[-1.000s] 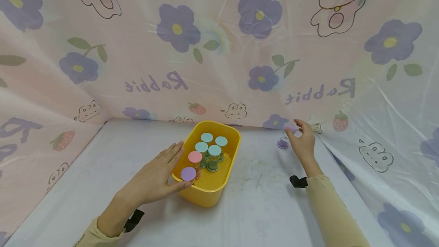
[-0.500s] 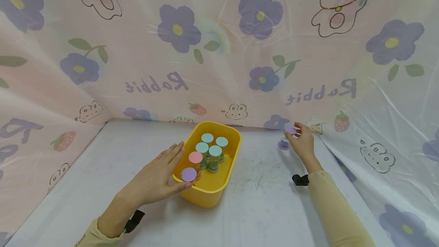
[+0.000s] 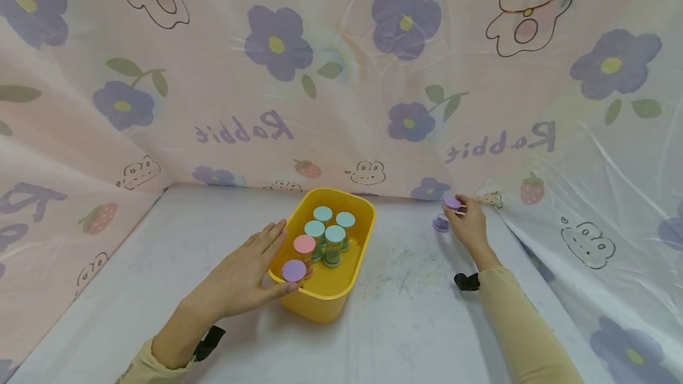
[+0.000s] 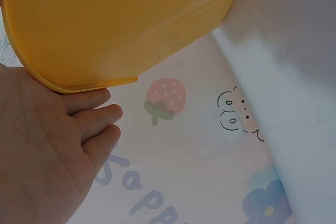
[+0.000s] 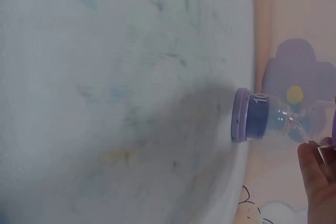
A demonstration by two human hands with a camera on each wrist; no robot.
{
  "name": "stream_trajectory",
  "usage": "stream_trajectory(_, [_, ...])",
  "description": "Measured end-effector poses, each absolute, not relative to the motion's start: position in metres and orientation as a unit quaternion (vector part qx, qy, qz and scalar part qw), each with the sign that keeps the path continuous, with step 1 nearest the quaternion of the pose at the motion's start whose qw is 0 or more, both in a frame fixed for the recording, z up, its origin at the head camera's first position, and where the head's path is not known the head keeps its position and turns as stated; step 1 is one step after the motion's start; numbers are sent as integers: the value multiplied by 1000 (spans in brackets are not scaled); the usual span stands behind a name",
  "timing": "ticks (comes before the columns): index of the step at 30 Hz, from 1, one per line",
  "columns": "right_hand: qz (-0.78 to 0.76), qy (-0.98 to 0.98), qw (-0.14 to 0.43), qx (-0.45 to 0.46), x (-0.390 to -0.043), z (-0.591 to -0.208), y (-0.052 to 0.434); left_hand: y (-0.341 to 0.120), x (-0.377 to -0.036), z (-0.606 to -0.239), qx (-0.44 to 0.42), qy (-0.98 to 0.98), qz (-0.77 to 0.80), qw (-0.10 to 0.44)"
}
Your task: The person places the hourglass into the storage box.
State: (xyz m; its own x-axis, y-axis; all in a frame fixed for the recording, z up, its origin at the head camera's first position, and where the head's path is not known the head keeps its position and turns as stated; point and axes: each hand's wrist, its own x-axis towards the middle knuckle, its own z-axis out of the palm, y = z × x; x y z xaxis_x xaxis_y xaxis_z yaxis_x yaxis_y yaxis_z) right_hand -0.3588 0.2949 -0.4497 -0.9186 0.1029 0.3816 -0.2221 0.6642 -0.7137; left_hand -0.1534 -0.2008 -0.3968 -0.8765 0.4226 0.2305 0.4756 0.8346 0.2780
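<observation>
My right hand [image 3: 471, 230] pinches the upper part of a purple-capped sand timer [image 3: 441, 223] at the back right of the table. In the right wrist view the sand timer [image 5: 258, 115] stands upright on its base, purple sand in its lower bulb and a "10" on it; its top runs out of frame by my fingers [image 5: 312, 169]. With fingers stretched out, my left hand [image 3: 237, 280] rests along the left rim of a yellow bin [image 3: 320, 308]. The left wrist view shows the fingertips just under the rim of the bin [image 4: 115, 24].
Inside the bin stand several sand timers with light blue tops, such as one [image 3: 334, 234] in the middle, plus a pink-topped one [image 3: 304, 244] and a purple-topped one [image 3: 294, 271]. A printed curtain [image 3: 341, 105] borders the white table [image 3: 405, 325] at back and sides.
My right hand's fingers have drawn in around the top of the sand timer, and the hand has dropped slightly. The left hand and the bin keep their places.
</observation>
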Motion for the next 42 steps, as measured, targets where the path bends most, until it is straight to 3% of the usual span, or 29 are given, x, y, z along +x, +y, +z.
stream_trajectory(20, [434,-876,210,32,-345,-446,287,-200,-153,-396,-233,-955,-166,80])
stream_trajectory(42, [457,-828,304,113,-318,-427,254,-200,-153,-396,-237,-954,-164,79])
